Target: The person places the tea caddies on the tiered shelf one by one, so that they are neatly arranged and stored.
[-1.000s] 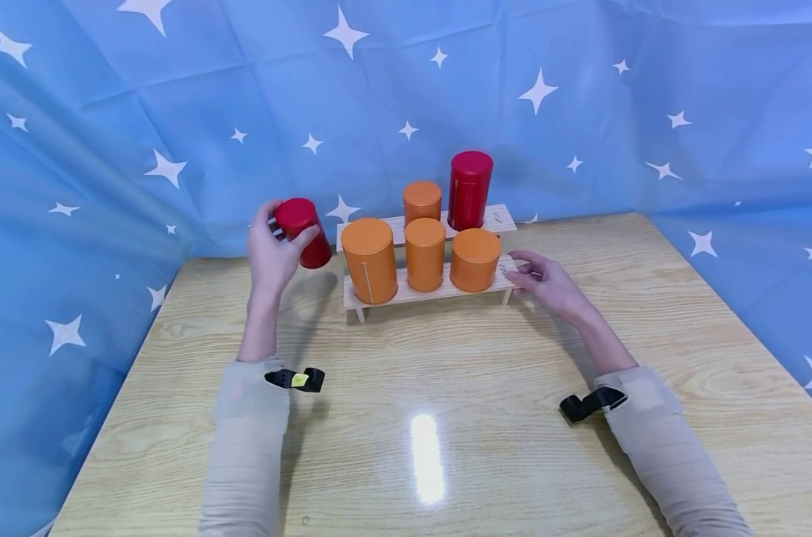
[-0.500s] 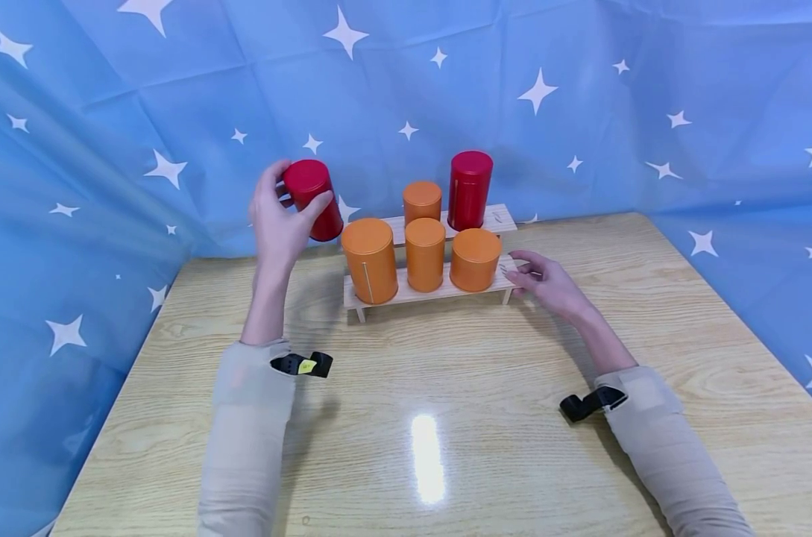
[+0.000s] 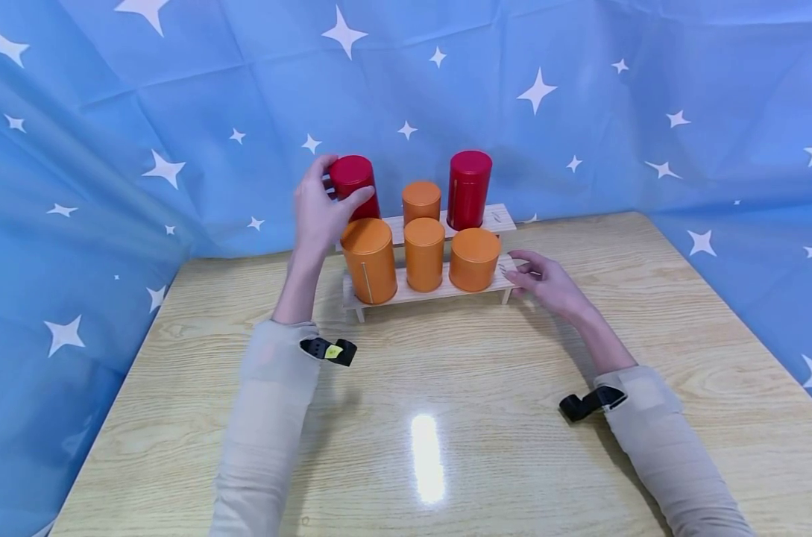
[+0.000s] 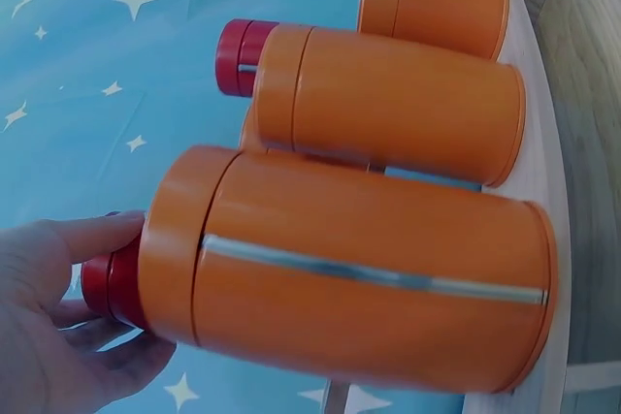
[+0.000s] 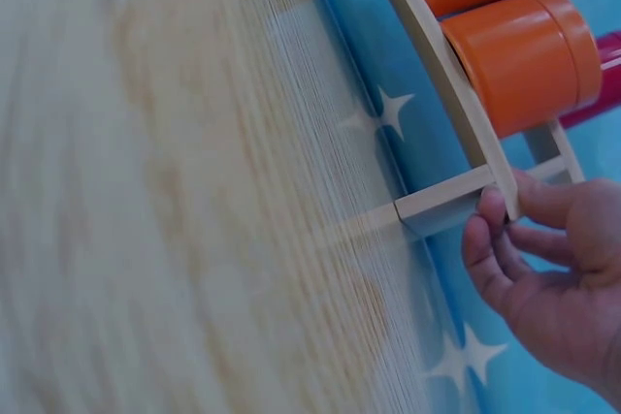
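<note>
My left hand (image 3: 317, 212) grips a red canister (image 3: 352, 173) by its sides, upright above the left end of the wooden rack's back tier (image 3: 502, 218). The canister's lower part is hidden behind a large orange canister (image 3: 370, 262); whether its base touches the tier I cannot tell. In the left wrist view, fingers and thumb curl round the red canister (image 4: 123, 283), mostly covered by the orange one. At the rack's right end, my right hand (image 3: 549, 283) pinches the front tier (image 3: 406, 297); the right wrist view has thumb and fingers on the board's end (image 5: 497, 176).
Besides the large one, the front tier carries a slim orange canister (image 3: 424, 257) and a short wide one (image 3: 475, 261). On the back tier stand a small orange canister (image 3: 422, 195) and a tall red one (image 3: 469, 190). A blue starred cloth (image 3: 406, 82) hangs behind the table (image 3: 499, 418).
My left hand first raised the red canister from low left of the rack, then carried it right to behind the large orange canister. The right hand has stayed in place.
</note>
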A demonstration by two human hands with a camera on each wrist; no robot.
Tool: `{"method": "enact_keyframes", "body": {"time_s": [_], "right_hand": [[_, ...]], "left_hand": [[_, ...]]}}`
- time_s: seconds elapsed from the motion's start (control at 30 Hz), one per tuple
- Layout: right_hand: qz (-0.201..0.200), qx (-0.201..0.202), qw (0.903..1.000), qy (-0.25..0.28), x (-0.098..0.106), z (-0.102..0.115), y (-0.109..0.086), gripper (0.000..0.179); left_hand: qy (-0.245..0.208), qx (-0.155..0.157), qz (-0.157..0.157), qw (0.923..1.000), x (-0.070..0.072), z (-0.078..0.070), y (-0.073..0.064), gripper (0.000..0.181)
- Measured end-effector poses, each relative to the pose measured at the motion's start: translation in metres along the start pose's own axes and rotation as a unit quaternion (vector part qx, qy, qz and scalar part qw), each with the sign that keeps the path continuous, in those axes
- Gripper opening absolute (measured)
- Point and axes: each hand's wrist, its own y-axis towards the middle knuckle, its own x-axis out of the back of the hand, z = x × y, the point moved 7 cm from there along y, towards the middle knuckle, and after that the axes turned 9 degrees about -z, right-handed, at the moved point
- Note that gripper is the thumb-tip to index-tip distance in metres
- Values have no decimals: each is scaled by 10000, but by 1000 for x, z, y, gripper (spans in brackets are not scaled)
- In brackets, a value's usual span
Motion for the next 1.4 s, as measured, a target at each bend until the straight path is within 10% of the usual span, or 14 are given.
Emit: {"method": "enact_keyframes", "body": {"time_s": [0.73, 1.4], "right_hand": [[60, -109, 9999, 16, -1, 2, 0, 62], [63, -38, 10000, -63, -2, 1, -4, 63]], "left_hand": [[341, 69, 263, 9990, -25, 7, 2, 69], [-137, 39, 497, 9987, -10, 16, -10, 84]]}}
